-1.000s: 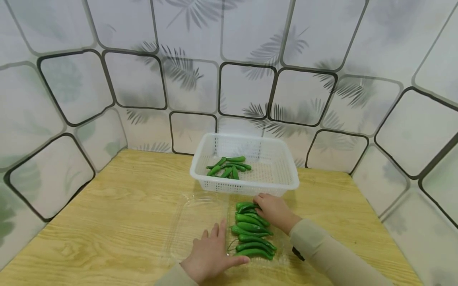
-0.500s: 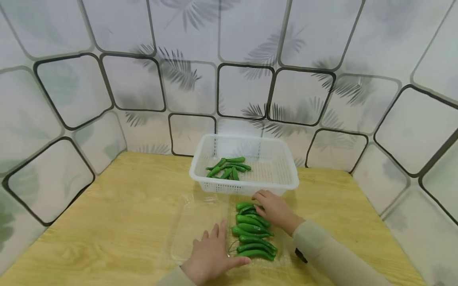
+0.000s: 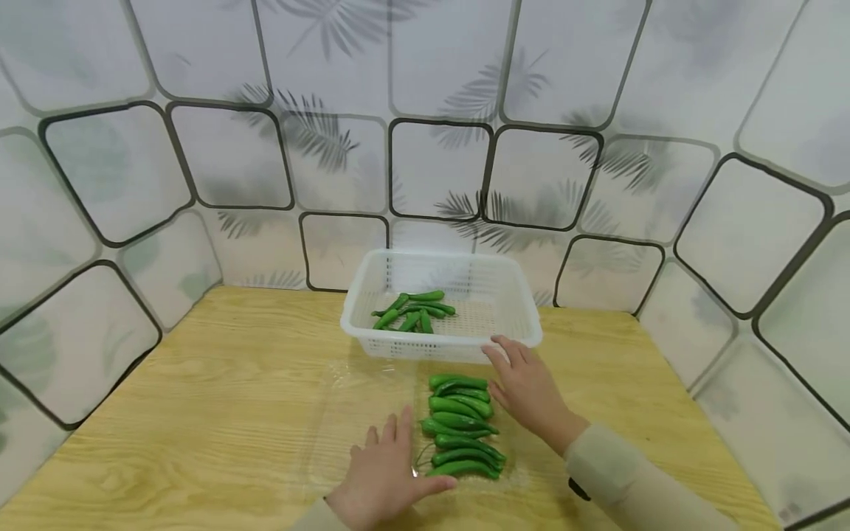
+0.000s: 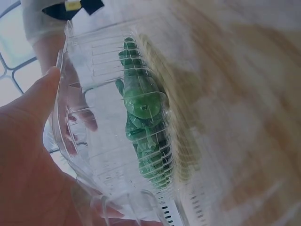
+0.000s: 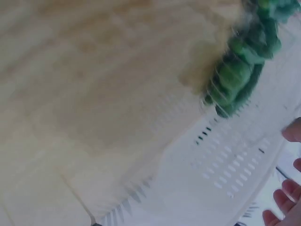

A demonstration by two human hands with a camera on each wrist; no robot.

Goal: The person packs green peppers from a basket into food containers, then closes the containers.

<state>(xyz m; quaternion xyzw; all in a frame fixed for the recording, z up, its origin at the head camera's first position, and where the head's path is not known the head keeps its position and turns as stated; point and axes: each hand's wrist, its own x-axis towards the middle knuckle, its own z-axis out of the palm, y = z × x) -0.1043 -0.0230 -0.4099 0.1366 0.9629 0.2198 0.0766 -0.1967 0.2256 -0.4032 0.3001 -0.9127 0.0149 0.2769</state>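
Note:
A row of green chili peppers (image 3: 461,422) lies side by side in the right half of a clear plastic clamshell box (image 3: 352,424), whose other half lies open to the left. My left hand (image 3: 378,472) is spread at the box's near side, thumb pointing right by the nearest pepper. In the left wrist view its thumb (image 4: 44,89) touches the clear wall's rim. My right hand (image 3: 531,391) hovers right of the row's far end, fingers extended toward the basket and holding nothing. In the right wrist view, its fingertips (image 5: 284,202) show apart from the peppers (image 5: 233,77).
A white perforated plastic basket (image 3: 392,345) stands behind the box, with several more green chili peppers (image 3: 415,310) in its left part. The wooden table (image 3: 219,398) meets patterned walls (image 3: 352,162) at the back and both sides.
My right hand has left the far end of the pepper row and moved right and up toward the basket, fingers straightening. The left hand stays in place. The head view has shifted slightly.

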